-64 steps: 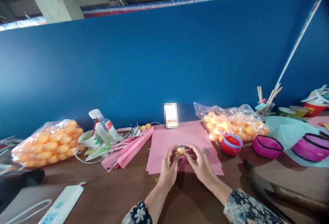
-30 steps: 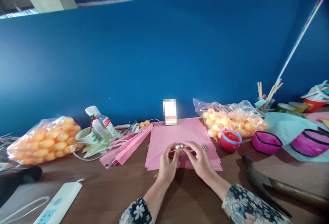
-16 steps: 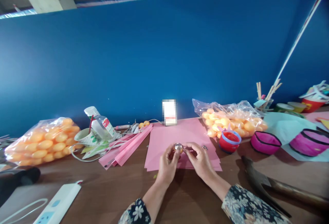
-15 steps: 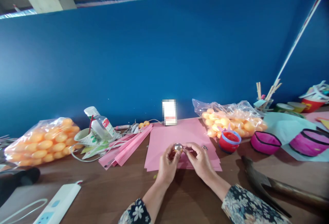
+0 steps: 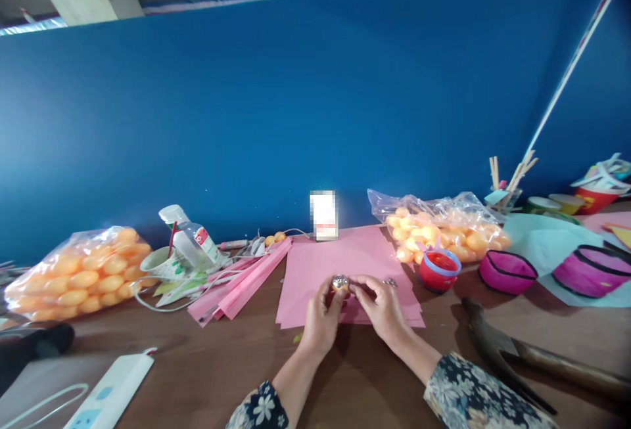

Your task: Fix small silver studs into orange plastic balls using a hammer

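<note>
Both hands [image 5: 322, 314] [image 5: 380, 304] pinch a small ball [image 5: 340, 282], shiny silver on top, yellow-orange below.

One desk [image 5: 217, 357] — two hands [image 5: 319, 320]; one silver-topped ball [image 5: 340, 282]; two bags [image 5: 463, 210] of orange balls [image 5: 81, 279], overlapped past counting; two loose orange balls [image 5: 269, 240]; two magenta containers [image 5: 507, 276]; one bottle [image 5: 190, 246]; one power strip [image 5: 116, 386] — one wooden-handled tool [image 5: 537, 357].

The left sleeve [image 5: 259, 410] is dark cloth with a flower print, big and white. The right sleeve [image 5: 473, 395] is dark too, and its print is busier, pale with tan bits. Both stop well short of the left hand [image 5: 320, 318] and right hand [image 5: 380, 311], which are bare.
</note>
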Demonstrator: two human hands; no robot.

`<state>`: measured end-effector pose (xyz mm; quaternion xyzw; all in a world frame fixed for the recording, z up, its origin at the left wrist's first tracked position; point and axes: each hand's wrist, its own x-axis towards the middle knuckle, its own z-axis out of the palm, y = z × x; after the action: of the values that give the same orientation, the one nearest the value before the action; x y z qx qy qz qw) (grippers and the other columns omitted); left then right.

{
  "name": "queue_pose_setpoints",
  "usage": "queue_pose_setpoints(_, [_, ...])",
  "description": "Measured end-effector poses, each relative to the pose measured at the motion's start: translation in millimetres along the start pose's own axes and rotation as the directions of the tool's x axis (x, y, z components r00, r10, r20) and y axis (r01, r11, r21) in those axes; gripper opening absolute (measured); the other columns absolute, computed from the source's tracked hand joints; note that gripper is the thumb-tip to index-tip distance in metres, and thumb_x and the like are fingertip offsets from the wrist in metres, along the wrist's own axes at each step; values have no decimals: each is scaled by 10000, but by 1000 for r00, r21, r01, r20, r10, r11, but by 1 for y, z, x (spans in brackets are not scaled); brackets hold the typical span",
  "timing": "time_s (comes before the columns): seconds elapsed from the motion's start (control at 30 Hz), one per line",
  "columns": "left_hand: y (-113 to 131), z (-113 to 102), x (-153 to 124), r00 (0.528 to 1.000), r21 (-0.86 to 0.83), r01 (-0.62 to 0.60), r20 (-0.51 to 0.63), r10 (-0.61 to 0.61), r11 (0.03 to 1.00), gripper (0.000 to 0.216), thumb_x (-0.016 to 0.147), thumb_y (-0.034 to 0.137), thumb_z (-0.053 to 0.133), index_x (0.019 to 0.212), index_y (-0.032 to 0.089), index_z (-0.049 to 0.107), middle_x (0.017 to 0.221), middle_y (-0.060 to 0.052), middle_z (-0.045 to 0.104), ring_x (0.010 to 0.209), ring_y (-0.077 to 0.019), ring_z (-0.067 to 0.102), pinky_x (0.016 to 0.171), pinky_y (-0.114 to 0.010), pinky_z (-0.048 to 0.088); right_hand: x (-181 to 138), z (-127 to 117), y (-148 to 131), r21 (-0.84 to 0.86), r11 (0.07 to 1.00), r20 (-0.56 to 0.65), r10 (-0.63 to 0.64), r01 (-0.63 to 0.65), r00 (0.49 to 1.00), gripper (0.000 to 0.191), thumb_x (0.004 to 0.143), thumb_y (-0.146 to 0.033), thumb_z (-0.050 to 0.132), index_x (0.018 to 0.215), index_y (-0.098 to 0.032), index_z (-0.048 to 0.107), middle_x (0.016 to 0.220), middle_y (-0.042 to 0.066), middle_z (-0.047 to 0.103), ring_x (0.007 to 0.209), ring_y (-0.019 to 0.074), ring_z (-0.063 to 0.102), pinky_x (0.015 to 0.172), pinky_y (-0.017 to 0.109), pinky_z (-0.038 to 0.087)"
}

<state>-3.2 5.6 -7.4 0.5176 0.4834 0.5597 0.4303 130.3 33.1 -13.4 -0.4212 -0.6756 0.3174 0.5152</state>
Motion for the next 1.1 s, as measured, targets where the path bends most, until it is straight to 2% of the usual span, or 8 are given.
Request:
queue_pose_setpoints(0.27, [1, 1, -1, 999, -39, 34, -21, -35, 999, 380, 746, 374, 585, 1045, 142, 552, 830, -53, 647, 768, -166, 608, 714, -277, 494, -1, -2, -6, -60, 998, 13, -34, 35, 999, 148, 818, -232, 502, 893, -184, 619, 837, 58, 683, 740, 181, 639, 681, 282, 508])
queue_pose_setpoints(0.5, [1, 2, -1, 999, -59, 29, -14, -30, 998, 391, 752, 365, 581, 1094, 189, 510, 987, -64, 623, 852, -177, 610, 752, -296, 498, -1, 0, -2, -103, 994, 24, -42, 44, 999, 67, 817, -214, 504, 822, -191, 567, 809, 41, 649, 740, 169, 618, 655, 258, 483])
queue_pose_setpoints(0.8, [1, 3, -1, 1000, -48, -2, 5, 2, 999, 345, 770, 325, 567, 1081, 194, 498, 984, -62, 627, 842, -177, 617, 763, -310, 501, -1, 0, -1, -131, 991, 14, -36, 38, 999, 62, 814, -226, 506, 805, -189, 554, 771, 45, 643, 710, 175, 611, 656, 272, 475])
queue_pose_setpoints(1.1, [-5, 3, 0, 999, -54, -15, -44, 12, 998, 372, 732, 305, 615, 1071, 189, 516, 1024, -72, 631, 929, -204, 606, 832, -335, 481, -2, 1, 1, -173, 983, 34, -62, 67, 997, 95, 826, -236, 472, 813, -179, 547, 793, 60, 639, 719, 183, 596, 680, 286, 462])
